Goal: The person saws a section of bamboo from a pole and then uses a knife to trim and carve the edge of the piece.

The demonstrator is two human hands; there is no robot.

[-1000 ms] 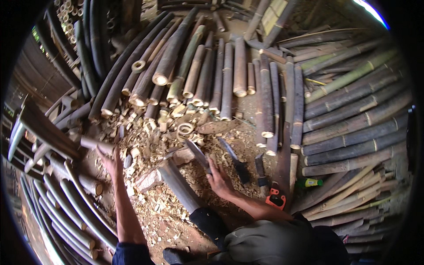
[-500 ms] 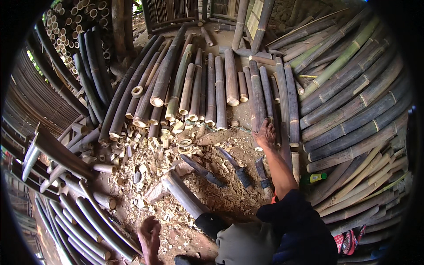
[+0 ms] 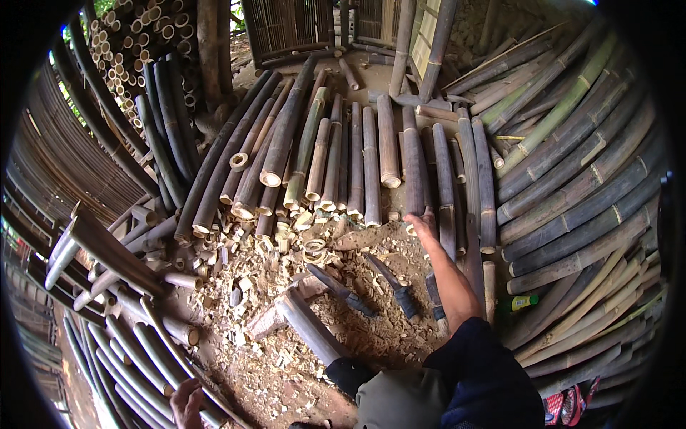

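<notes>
My right hand (image 3: pixel 423 224) is closed around the lower end of a dark bamboo pole (image 3: pixel 413 168) at the right part of a row of bamboo poles. The pole's near end stands a little out of line with its neighbours. My left hand (image 3: pixel 187 404) is at the lower left, fingers loosely curled with nothing seen in them, by long split bamboo pieces (image 3: pixel 153 355). A bamboo section (image 3: pixel 310 325) leans on a chopping block (image 3: pixel 268 322) in front of my knee. Several blades with dark wrapped handles lie on the ground, among them a knife (image 3: pixel 341 289) and another knife (image 3: pixel 393 287).
Wood chips (image 3: pixel 243 293) cover the ground between me and the row. Stacked bamboo poles (image 3: pixel 572 193) line the right side, with a green bottle (image 3: pixel 524 302) beside them. Cut bamboo ends (image 3: pixel 143 39) are piled at the back left. A bamboo bench (image 3: pixel 107 254) stands at left.
The bamboo pole's near end has shifted left and up, with my right hand now wrapped on it. My left hand has moved left. The whole view has shifted slightly.
</notes>
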